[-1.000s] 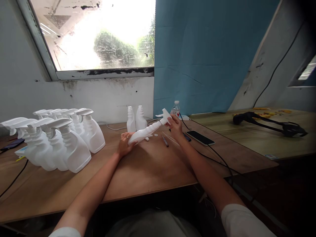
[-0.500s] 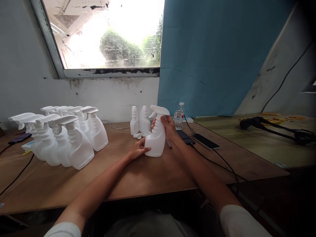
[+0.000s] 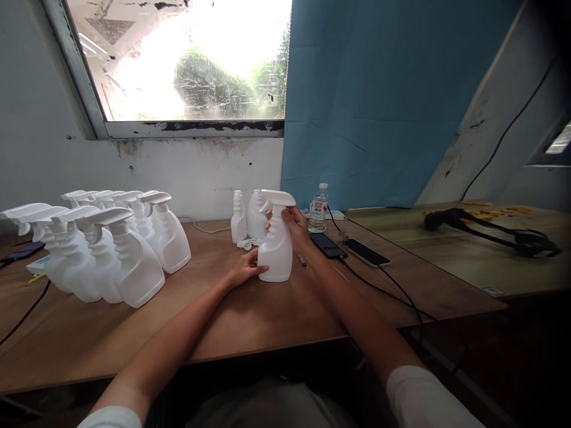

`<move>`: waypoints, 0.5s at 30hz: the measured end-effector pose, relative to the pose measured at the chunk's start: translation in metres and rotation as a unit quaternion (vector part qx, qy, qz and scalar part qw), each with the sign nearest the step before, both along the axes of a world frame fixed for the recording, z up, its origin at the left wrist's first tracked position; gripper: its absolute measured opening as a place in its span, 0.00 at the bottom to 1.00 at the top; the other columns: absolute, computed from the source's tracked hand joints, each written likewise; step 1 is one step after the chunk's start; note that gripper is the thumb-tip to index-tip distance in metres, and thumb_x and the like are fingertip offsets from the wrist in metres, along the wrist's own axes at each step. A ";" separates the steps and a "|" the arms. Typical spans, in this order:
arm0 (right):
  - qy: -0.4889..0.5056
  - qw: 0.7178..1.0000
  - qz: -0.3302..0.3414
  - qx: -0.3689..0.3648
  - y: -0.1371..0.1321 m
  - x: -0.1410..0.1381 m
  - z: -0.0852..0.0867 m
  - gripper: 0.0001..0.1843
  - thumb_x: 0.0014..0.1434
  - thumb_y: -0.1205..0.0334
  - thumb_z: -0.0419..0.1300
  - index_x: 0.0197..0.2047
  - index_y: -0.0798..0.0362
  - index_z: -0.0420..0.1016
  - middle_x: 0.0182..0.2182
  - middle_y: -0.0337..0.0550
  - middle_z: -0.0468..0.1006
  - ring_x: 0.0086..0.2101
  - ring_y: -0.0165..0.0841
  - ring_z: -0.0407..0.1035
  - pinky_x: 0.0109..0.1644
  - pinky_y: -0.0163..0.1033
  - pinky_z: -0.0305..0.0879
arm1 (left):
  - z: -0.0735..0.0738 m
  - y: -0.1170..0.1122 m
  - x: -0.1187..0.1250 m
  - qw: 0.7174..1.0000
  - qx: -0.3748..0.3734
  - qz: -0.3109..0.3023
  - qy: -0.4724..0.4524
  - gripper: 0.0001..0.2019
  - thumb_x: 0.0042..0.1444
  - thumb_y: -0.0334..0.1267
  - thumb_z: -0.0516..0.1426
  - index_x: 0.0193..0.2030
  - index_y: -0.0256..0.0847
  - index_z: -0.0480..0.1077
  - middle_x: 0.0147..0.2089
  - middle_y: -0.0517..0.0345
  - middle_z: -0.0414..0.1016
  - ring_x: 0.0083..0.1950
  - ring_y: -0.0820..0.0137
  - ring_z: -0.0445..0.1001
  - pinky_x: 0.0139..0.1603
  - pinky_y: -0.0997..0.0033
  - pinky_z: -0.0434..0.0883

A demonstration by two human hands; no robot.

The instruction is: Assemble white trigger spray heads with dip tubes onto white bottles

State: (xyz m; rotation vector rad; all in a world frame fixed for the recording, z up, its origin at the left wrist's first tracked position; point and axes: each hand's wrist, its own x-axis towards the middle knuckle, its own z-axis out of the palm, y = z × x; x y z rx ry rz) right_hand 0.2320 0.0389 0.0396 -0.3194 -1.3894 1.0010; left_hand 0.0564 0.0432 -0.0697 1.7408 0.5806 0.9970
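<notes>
A white spray bottle (image 3: pixel 276 252) with its trigger head on stands in front of me, close to upright, between both hands. My left hand (image 3: pixel 247 266) grips its lower left side, thumb across the front and the other fingers behind. At the neck, just under the trigger head, my right hand (image 3: pixel 297 226) is closed around the bottle; some of its fingers are hidden behind it. Just behind are two white bottles without heads, one at the left (image 3: pixel 238 219) and one partly covered (image 3: pixel 256 217). A loose white trigger head (image 3: pixel 248 244) lies in front of them.
Several white spray bottles (image 3: pixel 138 261) with heads stand in rows at the left of the brown table (image 3: pixel 214 333). To the right are a clear water bottle (image 3: pixel 319 209), a dark phone (image 3: pixel 329 245), another phone (image 3: pixel 368 252) with cables, and a pen (image 3: pixel 301 260). Black straps (image 3: pixel 491 229) lie farther right.
The spray bottle in my hands stands a little more upright, its head shifted slightly left. Both hands keep hold of it. The whole view has shifted slightly.
</notes>
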 end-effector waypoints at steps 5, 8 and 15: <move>-0.011 1.000 0.006 0.011 -0.002 0.001 0.001 0.18 0.58 0.45 0.60 0.43 0.51 0.70 0.32 0.44 0.79 0.30 0.34 0.74 0.31 0.38 0.70 | 0.002 0.000 0.000 1.000 -0.008 0.001 0.000 0.29 0.49 0.48 0.65 0.56 0.39 0.66 0.48 0.51 0.75 0.50 0.60 0.74 0.52 0.60 0.71; -0.014 1.000 -0.003 0.017 -0.001 0.000 -0.001 0.18 0.57 0.46 0.61 0.42 0.51 0.70 0.33 0.43 0.78 0.30 0.34 0.74 0.30 0.38 0.69 | 0.003 -0.001 0.000 1.000 -0.009 0.000 0.003 0.29 0.49 0.48 0.65 0.56 0.39 0.66 0.48 0.51 0.75 0.49 0.60 0.74 0.52 0.60 0.71; -0.006 1.000 -0.011 0.027 0.004 -0.001 -0.002 0.17 0.56 0.46 0.62 0.40 0.50 0.69 0.33 0.41 0.77 0.29 0.33 0.74 0.30 0.38 0.70 | 0.013 -0.006 0.001 1.000 0.012 0.009 0.008 0.32 0.50 0.49 0.65 0.59 0.41 0.64 0.52 0.49 0.72 0.51 0.60 0.72 0.53 0.60 0.70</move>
